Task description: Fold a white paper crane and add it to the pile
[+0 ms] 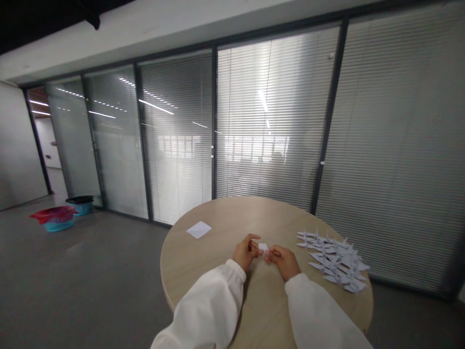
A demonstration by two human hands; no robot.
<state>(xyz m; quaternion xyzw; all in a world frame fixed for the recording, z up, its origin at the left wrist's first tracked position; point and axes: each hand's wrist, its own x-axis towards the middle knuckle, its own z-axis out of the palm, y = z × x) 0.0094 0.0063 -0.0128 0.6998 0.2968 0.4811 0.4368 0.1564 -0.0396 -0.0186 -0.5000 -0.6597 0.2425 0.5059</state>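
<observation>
A small folded piece of white paper (263, 247) is pinched between both my hands just above a round wooden table (218, 261). My left hand (246, 252) grips its left side with curled fingers. From the right, my right hand (283, 261) holds the other side. Both arms are in white sleeves. To the right of my hands lies a spread of several folded white paper cranes (334, 261). A flat white paper square (199, 229) rests on the table's far left part.
Glass partitions with closed blinds (276, 121) stand behind the table. At the far left, on the grey floor, sit a basket with a red liner (56, 218) and a blue bin with a black liner (80, 203).
</observation>
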